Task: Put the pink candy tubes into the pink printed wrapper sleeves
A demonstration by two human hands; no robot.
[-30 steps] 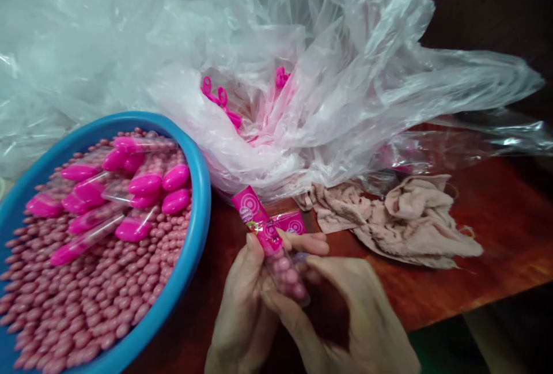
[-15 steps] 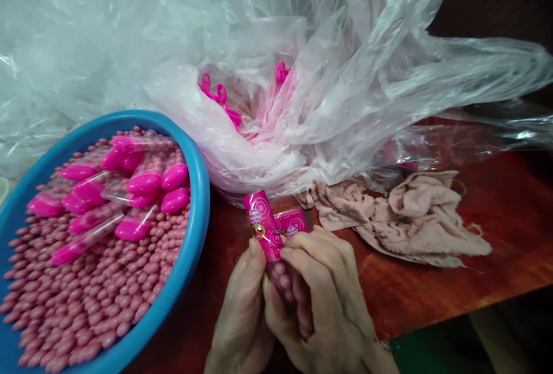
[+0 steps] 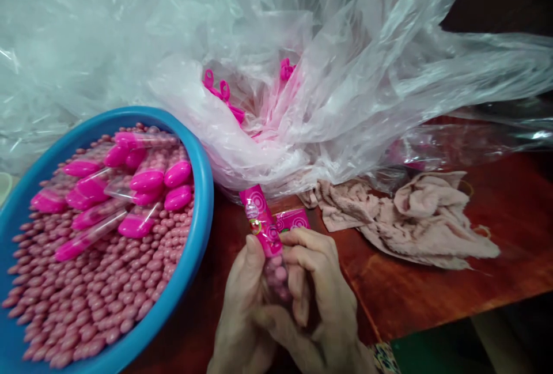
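A clear tube of pink candies [image 3: 277, 276] with a bright pink printed label [image 3: 260, 219] at its upper end stands tilted between my hands. My left hand [image 3: 244, 305] is closed around its left side, thumb against the label's lower edge. The fingers of my right hand [image 3: 324, 293] press the tube and label from the right. Another pink printed label [image 3: 292, 220] lies on the table just beyond my right fingertips. The lower end of the tube is hidden by my fingers.
At the left, a blue basin [image 3: 203, 189] holds pink candies and several filled tubes with pink caps [image 3: 147, 181]. Behind, a large clear plastic bag [image 3: 345, 103] contains pink plastic pieces [image 3: 224, 90]. A crumpled beige cloth [image 3: 423, 218] lies on the reddish-brown table [image 3: 415, 287].
My right hand has shifted slightly down and left along the tube, and more of its candies show. The view has moved a little, so the surroundings sit slightly further right.
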